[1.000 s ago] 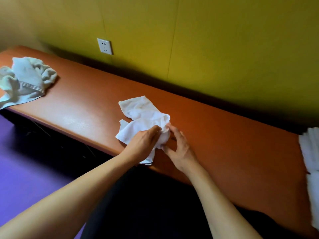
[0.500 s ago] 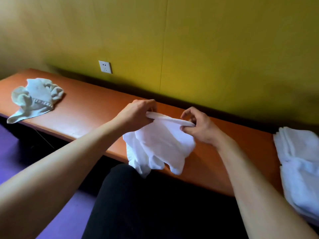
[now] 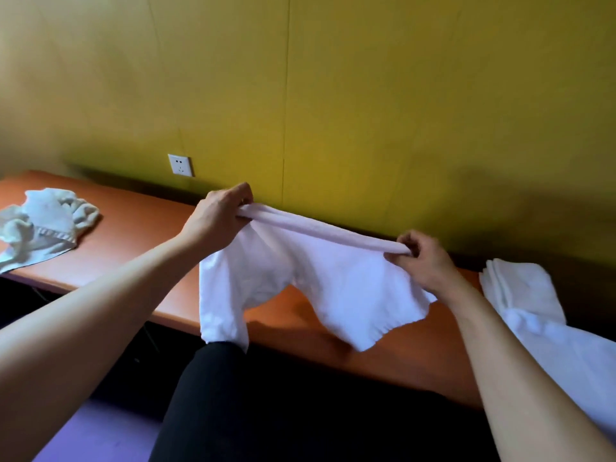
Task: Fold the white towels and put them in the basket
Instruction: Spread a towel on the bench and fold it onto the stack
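above an orange tabletop point(image 3: 133, 235) by a yellow wall, the left hand point(image 3: 218, 215) and right hand point(image 3: 421, 258) are raised apart, each pinching a top corner of a white towel point(image 3: 333, 281). the towel hangs stretched between them, over the tabletop's near edge.

Crumpled towel point(image 3: 46, 225) far left on bench point(image 3: 133, 248), seemingly stacked towels point(image 3: 523, 291) far right.

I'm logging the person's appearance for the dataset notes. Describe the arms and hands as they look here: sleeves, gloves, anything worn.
Both forearms are bare up to the frame edge, with no sleeve in view. The left hand and the right hand wear no gloves; no rings, watch or bracelet show. Below the arms, the legs are clothed in black.
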### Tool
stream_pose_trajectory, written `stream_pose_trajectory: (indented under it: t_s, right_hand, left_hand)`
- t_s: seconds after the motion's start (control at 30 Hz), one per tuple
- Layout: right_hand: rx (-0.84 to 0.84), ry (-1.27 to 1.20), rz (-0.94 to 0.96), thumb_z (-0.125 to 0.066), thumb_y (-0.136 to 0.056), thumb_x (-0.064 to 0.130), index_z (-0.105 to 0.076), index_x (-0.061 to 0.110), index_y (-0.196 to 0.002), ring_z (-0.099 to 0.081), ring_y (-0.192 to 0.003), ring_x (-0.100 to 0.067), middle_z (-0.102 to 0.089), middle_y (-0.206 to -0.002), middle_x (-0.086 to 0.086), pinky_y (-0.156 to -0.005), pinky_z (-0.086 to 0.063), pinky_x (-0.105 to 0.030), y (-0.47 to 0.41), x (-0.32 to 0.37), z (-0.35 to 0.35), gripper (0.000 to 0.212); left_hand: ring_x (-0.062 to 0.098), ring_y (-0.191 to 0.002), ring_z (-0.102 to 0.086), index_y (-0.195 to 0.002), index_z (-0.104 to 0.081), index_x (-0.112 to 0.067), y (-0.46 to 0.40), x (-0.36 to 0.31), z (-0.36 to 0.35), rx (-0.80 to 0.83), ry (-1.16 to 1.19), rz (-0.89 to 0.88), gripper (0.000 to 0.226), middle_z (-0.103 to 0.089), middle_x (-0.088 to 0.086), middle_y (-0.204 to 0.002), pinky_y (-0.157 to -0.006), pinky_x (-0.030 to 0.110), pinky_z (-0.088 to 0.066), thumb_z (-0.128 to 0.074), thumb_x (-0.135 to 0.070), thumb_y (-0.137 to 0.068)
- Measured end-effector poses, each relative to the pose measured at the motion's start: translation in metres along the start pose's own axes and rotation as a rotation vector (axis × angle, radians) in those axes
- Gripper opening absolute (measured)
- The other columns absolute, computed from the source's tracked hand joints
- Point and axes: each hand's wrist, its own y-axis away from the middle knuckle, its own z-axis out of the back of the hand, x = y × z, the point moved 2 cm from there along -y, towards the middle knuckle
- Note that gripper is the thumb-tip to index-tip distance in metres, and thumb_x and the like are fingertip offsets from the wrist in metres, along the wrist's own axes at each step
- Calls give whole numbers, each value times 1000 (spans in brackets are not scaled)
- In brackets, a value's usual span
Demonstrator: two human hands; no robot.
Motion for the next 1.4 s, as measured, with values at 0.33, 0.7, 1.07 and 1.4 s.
stream_pose_trajectory:
  t_s: [0.33, 0.7, 1.07, 1.4]
  right_hand:
    - [-43, 61, 272, -84, -68, 21, -65, 23, -73, -50, -56, -4, -67, -66, 1, -54, -40, -23, -10, 94, -30, 19]
    - [80, -266, -190, -86, -73, 13, -71, 5, -83, -58, -74, -17, -64, -78, -3, -65, -40, -30, -5, 22, -16, 20]
    - [95, -272, 259, -78, -84, 20, -80, 15, -90, -51, -73, -9, -67, -76, -5, -64, -40, -30, -12, 88, -20, 8]
    - [350, 532, -47, -86, -74, 34, -63, 13, -69, -53, -59, -9, -63, -65, 1, -52, -41, -28, -37, 74, 37, 31]
  left_hand:
    - [11, -117, -62, -139, -52, -26, 3, -101, -32, 256, 301, -218, 65, -67, -7, -127, -97, 31, -47, -76, -34, -80]
    - [-4, -56, -53, -95, -67, -19, -14, -112, -28, 114, 385, -56, 19, -58, -19, -68, -54, 16, -35, -57, -4, -90]
    - [12, -68, -54, -118, -70, -17, -19, -122, -28, 332, 746, 85, 33, -64, -5, -72, -61, 28, -41, -74, -22, -86]
    - [3, -46, -34, -72, -52, -19, -71, -115, -2, 259, 451, -59, 25, -42, -8, -57, -48, 25, -30, -73, -16, -85]
